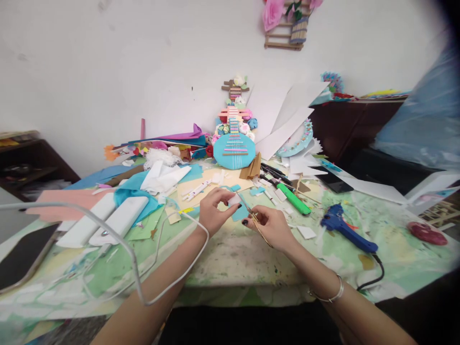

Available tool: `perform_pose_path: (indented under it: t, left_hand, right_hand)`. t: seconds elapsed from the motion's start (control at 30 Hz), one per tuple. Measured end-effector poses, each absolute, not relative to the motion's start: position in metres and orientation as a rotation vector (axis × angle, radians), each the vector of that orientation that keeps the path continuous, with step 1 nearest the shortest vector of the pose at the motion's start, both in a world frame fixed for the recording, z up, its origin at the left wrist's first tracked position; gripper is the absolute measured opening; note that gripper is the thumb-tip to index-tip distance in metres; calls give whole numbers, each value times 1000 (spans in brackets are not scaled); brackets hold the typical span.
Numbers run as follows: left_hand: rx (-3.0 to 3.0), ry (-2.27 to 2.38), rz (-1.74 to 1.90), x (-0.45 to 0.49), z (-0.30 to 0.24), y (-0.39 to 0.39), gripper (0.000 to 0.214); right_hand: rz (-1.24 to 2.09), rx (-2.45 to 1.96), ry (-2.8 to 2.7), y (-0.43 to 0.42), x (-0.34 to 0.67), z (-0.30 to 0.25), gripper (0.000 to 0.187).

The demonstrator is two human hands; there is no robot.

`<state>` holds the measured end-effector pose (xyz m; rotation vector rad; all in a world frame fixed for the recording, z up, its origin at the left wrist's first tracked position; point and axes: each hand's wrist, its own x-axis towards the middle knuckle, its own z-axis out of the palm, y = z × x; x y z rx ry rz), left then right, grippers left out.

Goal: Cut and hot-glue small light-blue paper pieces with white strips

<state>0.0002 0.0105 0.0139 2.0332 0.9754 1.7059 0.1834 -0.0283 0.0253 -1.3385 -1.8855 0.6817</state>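
Note:
Between thumb and fingers, my left hand (pixel 215 211) pinches a small white piece of paper (pixel 235 200). My right hand (pixel 270 225) is closed around a pair of scissors (pixel 256 221) with gold-coloured handles. The scissor blades point up and left, close beside the white paper; I cannot tell whether they touch it. Below the hands lies a light blue piece of paper (pixel 238 213) on the table. Just beyond stands a blue paper guitar (pixel 234 151) with white strings and coloured strips.
A blue glue gun (pixel 348 229) with a black cord lies at right, near a green cutter (pixel 293 199) and a black phone (pixel 332 179). A white cable (pixel 134 268) loops over my left forearm. White power banks (pixel 120 221) and another phone (pixel 27 254) lie left.

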Motion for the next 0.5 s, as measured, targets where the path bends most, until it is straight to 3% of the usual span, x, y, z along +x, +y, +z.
perform_pose_path:
  t: [0.5]
  left_hand:
    - [2004, 953, 1695, 0, 13, 9, 19]
  right_hand:
    - [637, -1263, -1859, -29, 184, 19, 34]
